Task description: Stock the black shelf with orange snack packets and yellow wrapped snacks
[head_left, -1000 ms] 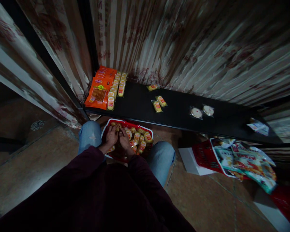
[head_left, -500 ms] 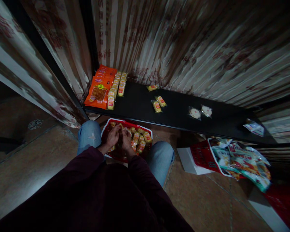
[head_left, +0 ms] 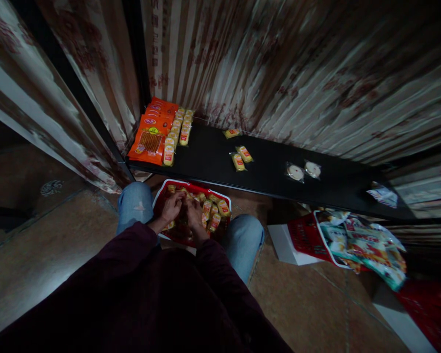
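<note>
A red basket with a white rim (head_left: 229,201) sits between my knees, holding several yellow wrapped snack cakes (head_left: 215,221). Inside it, my left hand (head_left: 172,207) has its fingers bent around wrapped cakes near the far side. My right hand (head_left: 194,212) is close beside it, fingers curled down on the cakes, fingertips nearly meeting the left ones. The hands partly hide what lies between them. In front, on the black shelf (head_left: 206,159), two rows of the same cakes (head_left: 174,135) stand next to orange snack bags (head_left: 150,137).
Loose wrapped cakes (head_left: 238,161) lie mid-shelf, with round white wrapped pastries (head_left: 296,172) farther right and a small packet (head_left: 382,195) near the right end. Another red basket (head_left: 304,235) with teal-and-white bags (head_left: 367,240) stands at right. A pleated curtain (head_left: 242,63) hangs behind the shelf.
Both hands stay in the basket with only slight finger movement. The view shifts a little; the things on the shelf stay as they were.
</note>
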`<move>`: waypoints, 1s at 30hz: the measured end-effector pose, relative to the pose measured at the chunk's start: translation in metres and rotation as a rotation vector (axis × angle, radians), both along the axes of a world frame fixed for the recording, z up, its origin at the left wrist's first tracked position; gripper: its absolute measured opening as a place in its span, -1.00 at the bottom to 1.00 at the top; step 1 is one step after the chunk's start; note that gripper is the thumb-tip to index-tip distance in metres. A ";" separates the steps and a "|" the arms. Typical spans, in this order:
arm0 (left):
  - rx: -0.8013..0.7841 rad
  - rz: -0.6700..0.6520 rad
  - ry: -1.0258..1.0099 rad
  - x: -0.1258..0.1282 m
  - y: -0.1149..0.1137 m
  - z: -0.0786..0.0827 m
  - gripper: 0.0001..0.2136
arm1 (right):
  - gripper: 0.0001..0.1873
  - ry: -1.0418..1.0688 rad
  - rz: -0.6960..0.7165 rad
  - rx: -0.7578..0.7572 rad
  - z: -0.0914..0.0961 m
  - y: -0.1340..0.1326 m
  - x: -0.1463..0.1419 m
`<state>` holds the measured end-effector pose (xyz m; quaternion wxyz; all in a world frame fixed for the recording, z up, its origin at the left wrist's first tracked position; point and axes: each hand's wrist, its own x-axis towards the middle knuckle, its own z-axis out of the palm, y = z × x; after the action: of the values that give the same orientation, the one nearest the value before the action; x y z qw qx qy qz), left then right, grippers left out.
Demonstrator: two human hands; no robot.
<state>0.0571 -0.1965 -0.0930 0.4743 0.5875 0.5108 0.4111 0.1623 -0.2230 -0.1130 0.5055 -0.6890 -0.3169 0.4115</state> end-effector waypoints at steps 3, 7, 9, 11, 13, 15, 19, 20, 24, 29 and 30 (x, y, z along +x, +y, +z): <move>0.001 -0.046 0.000 0.000 -0.001 0.003 -0.60 | -0.71 -0.039 -0.055 -0.081 0.001 0.003 0.001; 0.029 0.029 0.093 -0.004 0.002 0.008 -0.63 | -0.75 -0.090 -0.094 -0.134 0.009 0.005 0.005; 0.033 0.120 0.140 -0.007 0.005 0.011 -0.64 | -0.71 -0.076 -0.078 -0.150 0.018 0.003 0.007; 0.017 0.183 0.158 -0.009 0.009 0.012 -0.66 | -0.66 -0.033 -0.051 -0.162 0.030 0.000 0.010; -0.009 0.204 0.158 -0.009 0.010 0.013 -0.67 | -0.62 0.007 -0.032 -0.173 0.042 -0.002 0.012; -0.042 0.181 0.120 -0.008 0.010 0.013 -0.68 | -0.61 0.030 -0.017 -0.178 0.053 -0.003 0.013; -0.136 0.138 -0.027 -0.005 0.008 0.013 -0.73 | -0.59 0.054 -0.008 -0.139 0.065 0.002 0.016; -0.154 0.137 -0.052 -0.005 0.007 0.013 -0.75 | -0.58 0.060 -0.011 -0.133 0.067 0.003 0.016; -0.182 0.153 -0.110 -0.005 0.007 0.014 -0.81 | -0.54 0.101 -0.014 -0.093 0.070 0.006 0.017; -0.258 0.119 -0.218 -0.003 0.004 0.018 -0.91 | -0.60 0.128 -0.042 -0.005 0.068 0.002 0.015; -0.280 0.107 -0.243 -0.003 0.003 0.018 -0.91 | -0.61 0.144 -0.050 0.001 0.067 0.002 0.015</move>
<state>0.0545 -0.1932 -0.0747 0.5869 0.4338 0.5327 0.4285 0.1769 -0.2214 -0.0461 0.5373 -0.6651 -0.2625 0.4472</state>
